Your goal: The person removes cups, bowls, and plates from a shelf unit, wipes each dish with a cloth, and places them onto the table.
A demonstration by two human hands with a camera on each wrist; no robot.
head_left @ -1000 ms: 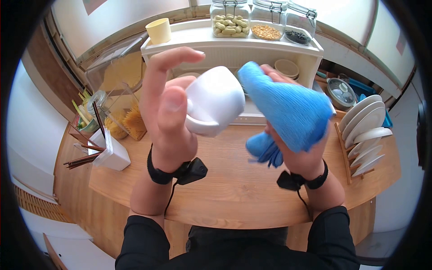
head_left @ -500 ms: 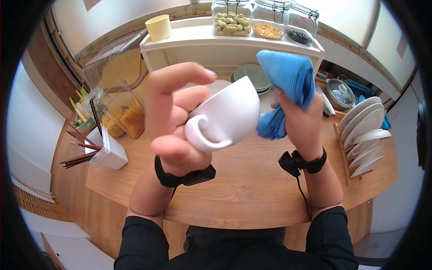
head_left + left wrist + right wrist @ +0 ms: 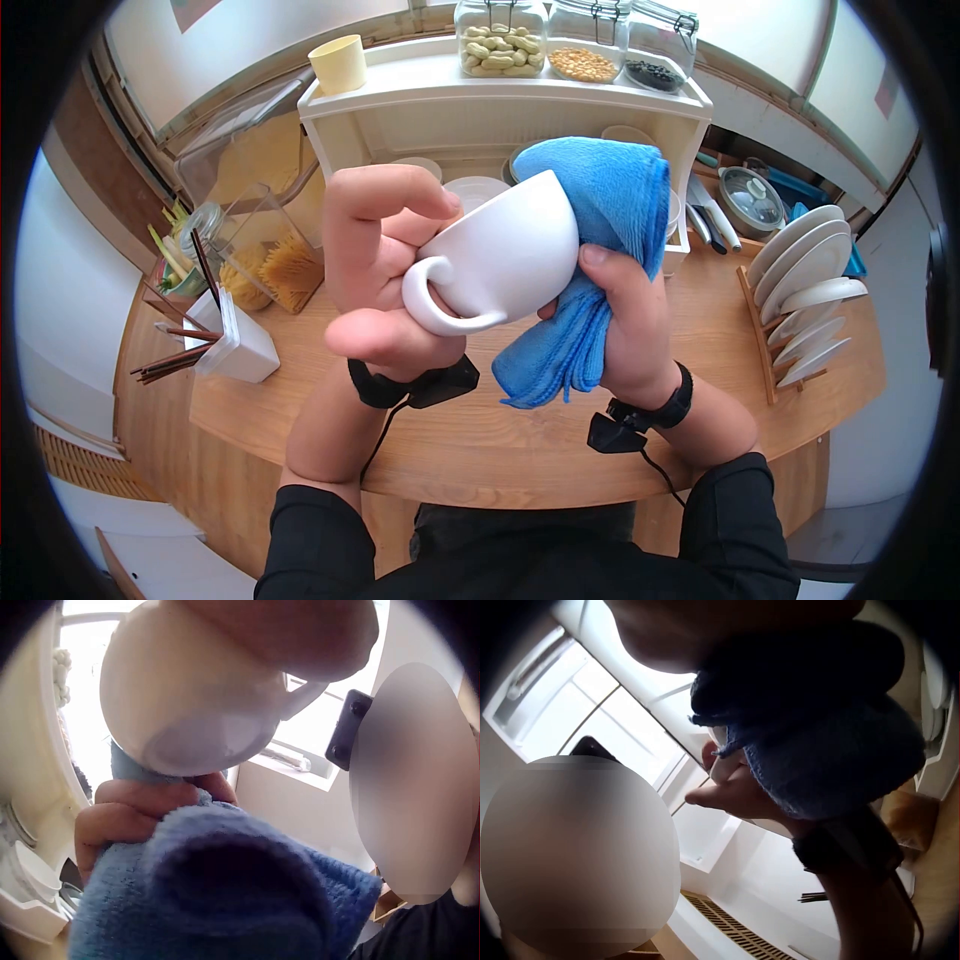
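Observation:
A white cup (image 3: pixel 510 245) is tilted in mid-air above the table, its handle toward the lower left. My left hand (image 3: pixel 385 265) holds it from the left, with the index finger bent over near the rim and the thumb below the handle. In my right hand (image 3: pixel 635 325) is a bunched blue cloth (image 3: pixel 610 195), gripped with the thumb on the near side. The cloth's upper part lies against the cup's right side, and its loose end hangs below. From beneath, the left wrist view shows the cup's base (image 3: pixel 202 742) with the blue cloth (image 3: pixel 112 900) close under it.
Plates stand in a wooden rack (image 3: pixel 765 340) on the right, near knives (image 3: pixel 712 215) and a lidded pot (image 3: pixel 750 200). A white shelf (image 3: pixel 420 95) at the back bears glass jars (image 3: pixel 502 45) and a yellow cup (image 3: pixel 338 65). On the left is a white chopstick holder (image 3: pixel 250 345).
My right hand has brought the cloth left and down against the cup. Over the second, my left hand has turned the cup so that its handle faces me.

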